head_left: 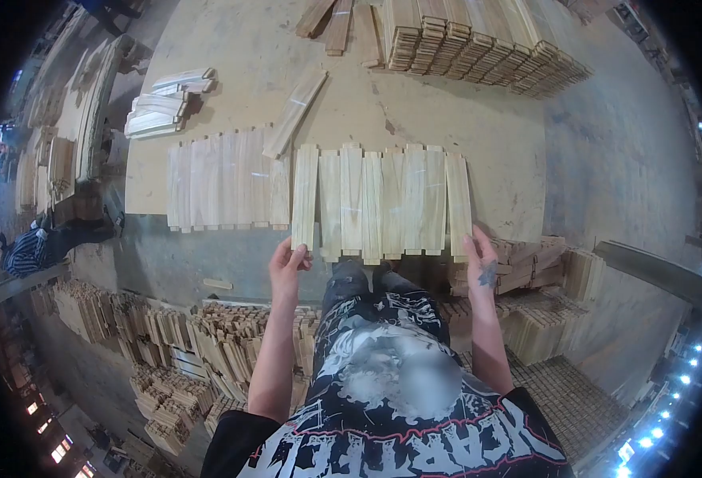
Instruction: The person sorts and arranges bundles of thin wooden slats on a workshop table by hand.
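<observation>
A row of pale wooden slats lies side by side at the near edge of the table, their ends uneven. My left hand is closed on the lower end of the leftmost slat, its thumb on top. At the other end of the row, my right hand pinches the lower end of the rightmost slat. Narrow gaps separate both outer slats from those between them. To the left sits a second, pinker row of slats, with a loose slat slanting above it.
Stacked slats stand at the table's far side, beside several loose boards. A small pile lies at the far left of the tabletop. Bundled slats stand behind my left arm, more by my right.
</observation>
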